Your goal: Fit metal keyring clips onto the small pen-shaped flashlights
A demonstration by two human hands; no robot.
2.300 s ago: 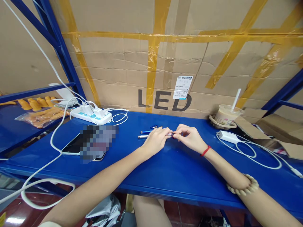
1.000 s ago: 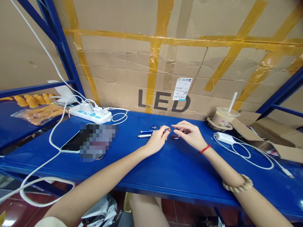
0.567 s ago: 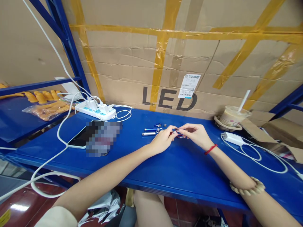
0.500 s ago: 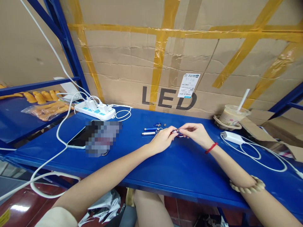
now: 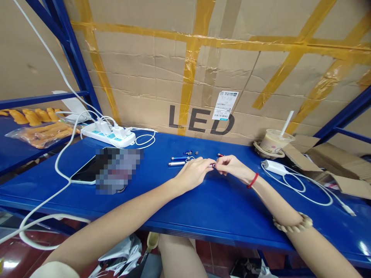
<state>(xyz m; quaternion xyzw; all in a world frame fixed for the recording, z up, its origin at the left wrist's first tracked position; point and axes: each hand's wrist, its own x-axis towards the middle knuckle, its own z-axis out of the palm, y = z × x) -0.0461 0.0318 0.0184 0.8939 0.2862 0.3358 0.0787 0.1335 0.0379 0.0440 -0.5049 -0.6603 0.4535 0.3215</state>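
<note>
My left hand (image 5: 191, 174) is closed, its thumb and fingers around a small metal piece (image 5: 213, 166) with a dark end. My right hand (image 5: 232, 166) pinches at the other end of that piece; the fingertips cover most of it. Just behind my right hand a red piece (image 5: 221, 155) shows in part on the blue table (image 5: 203, 208). To the left of my left hand lie a blue tube (image 5: 177, 158) and a silver tube (image 5: 176, 164), with a metal ring (image 5: 189, 158) at their ends. Beyond them are a small blue piece (image 5: 188, 152) and a tiny silver piece (image 5: 196, 153).
A white power strip (image 5: 108, 135) with plugs and cables stands back left, with a phone (image 5: 85, 173) in front, partly blurred. On the right are a drink cup (image 5: 274, 141) in a cardboard holder and a white charger (image 5: 275, 167) with its cable. A large cardboard box (image 5: 156, 77) rises behind.
The view has shifted slightly. Red showed between the fingers before; now a metal piece with a dark end is there, and a red piece shows behind my right hand.
</note>
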